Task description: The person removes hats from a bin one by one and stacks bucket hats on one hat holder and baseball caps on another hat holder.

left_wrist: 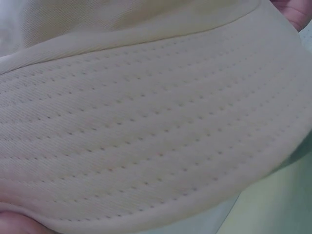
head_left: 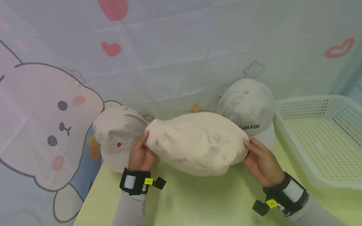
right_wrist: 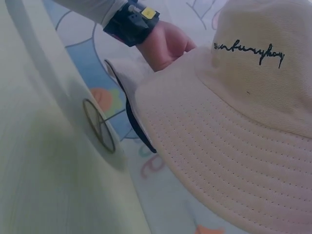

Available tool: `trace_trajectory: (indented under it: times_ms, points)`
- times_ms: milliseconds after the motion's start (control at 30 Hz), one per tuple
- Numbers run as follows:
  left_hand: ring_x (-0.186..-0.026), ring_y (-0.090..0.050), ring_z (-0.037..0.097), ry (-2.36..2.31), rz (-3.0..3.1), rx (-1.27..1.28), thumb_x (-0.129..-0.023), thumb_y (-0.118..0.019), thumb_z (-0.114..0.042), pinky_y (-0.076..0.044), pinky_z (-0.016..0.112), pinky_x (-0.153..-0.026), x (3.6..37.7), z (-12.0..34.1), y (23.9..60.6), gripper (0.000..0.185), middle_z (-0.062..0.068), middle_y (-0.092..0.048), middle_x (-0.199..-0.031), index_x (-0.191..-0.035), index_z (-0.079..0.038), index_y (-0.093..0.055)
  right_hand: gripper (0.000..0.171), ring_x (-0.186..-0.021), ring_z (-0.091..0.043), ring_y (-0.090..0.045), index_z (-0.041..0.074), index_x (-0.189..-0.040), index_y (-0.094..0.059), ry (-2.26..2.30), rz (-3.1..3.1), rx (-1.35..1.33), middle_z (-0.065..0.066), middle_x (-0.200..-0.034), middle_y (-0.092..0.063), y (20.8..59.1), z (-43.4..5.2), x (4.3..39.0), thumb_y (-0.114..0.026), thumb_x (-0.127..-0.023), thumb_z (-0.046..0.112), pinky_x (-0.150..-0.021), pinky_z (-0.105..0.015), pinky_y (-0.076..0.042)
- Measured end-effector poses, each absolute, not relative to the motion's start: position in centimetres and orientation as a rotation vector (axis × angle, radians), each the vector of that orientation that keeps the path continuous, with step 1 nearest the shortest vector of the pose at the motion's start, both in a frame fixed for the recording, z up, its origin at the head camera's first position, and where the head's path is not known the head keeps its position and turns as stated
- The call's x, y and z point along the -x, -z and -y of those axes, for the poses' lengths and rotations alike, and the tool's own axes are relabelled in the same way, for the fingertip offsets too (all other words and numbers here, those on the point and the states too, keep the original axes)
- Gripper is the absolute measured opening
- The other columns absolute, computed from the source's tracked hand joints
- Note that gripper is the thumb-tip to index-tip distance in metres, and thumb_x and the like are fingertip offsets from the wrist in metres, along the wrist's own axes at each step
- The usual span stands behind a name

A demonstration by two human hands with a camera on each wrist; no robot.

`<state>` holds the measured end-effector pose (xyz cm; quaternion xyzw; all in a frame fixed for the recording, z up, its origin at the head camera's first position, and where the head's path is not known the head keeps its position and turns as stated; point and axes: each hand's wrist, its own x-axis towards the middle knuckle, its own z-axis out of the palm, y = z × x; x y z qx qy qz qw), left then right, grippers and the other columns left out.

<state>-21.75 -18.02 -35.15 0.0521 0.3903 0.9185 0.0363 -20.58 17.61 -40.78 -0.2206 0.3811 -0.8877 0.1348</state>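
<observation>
Seen from the head camera, a person holds a cream bucket hat up above a pale green table, one hand at each end of it: the left hand curls its fingers over the hat's left edge, and the right hand clasps the right edge, thumb on top. Both wrists wear black camera straps with yellow tags. Behind the left hand sits a beige hat with a small red strawberry mark; behind the right hand rests a grey baseball cap with dark lettering. A white perforated plastic basket stands at the table's right side, and a cartoon-printed cloth backdrop hangs behind it all. The left wrist camera is filled by the cream hat's stitched brim, with a fingertip pressed at its lower left edge and another at the upper right corner. From the right wrist camera, the cream hat shows its rows of brim stitching and dark script embroidery on the crown, the left hand gripping its far edge; the right hand itself is out of sight here, and the table lies below.
</observation>
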Motion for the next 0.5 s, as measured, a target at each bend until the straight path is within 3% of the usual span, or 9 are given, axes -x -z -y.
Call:
trace_trajectory:
  times_ms: [300,500]
  points:
    - [-0.108,-0.058,0.011,-2.804,-1.238,-0.24,-0.111,-0.033,-0.021,-0.051,0.024,-0.095,21.4,19.7,34.1,0.032,-0.002,-0.059,-0.125,-0.135,-0.012,-0.053,0.029,-0.106,-0.006,-0.059,0.013,-0.126,-0.059,2.563,-1.24,0.577,0.005,-0.123,-0.058,39.3,-15.9,20.8,-0.034,-0.111,0.012,-0.09,-0.022,-0.053]
    - [-0.111,-0.056,0.011,-2.782,-1.294,-0.31,-0.112,-0.029,-0.02,-0.05,0.024,-0.098,21.1,21.0,33.3,0.033,-0.002,-0.055,-0.128,-0.139,-0.014,-0.048,0.027,-0.108,-0.006,-0.057,0.013,-0.127,-0.058,2.545,-1.264,0.56,0.005,-0.126,-0.054,38.4,-14.9,20.9,-0.037,-0.11,0.013,-0.091,-0.022,-0.052]
